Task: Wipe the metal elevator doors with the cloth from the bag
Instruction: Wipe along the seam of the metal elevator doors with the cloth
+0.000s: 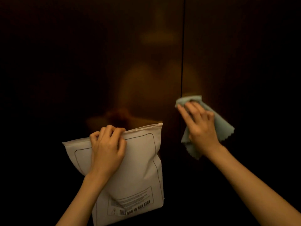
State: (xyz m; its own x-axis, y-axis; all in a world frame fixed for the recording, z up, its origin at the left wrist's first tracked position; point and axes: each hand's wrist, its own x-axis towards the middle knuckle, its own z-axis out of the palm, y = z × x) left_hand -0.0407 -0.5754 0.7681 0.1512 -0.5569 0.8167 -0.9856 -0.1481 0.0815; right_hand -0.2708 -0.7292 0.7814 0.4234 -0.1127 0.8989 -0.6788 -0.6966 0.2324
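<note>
Nearest, the left hand [106,149] grips the top edge of a white, matte, rectangular plastic bag [135,180] hanging upright, while beyond it the right hand [199,126] presses a soft, pale green, zigzag-edged cloth [221,124] against the dark brushed-metal elevator doors [114,62], just right of their vertical seam [183,46].

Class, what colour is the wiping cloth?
Pale grey-green cloth with zigzag-cut edges, seen in the head view.

We've got our right hand [199,126] pressing a pale green zigzag-edged cloth [221,123] on dark metal elevator doors [114,62] beside the seam — left hand [106,148] grips a white plastic zip bag [140,173] w/ fingers curled over its top edge.
</note>
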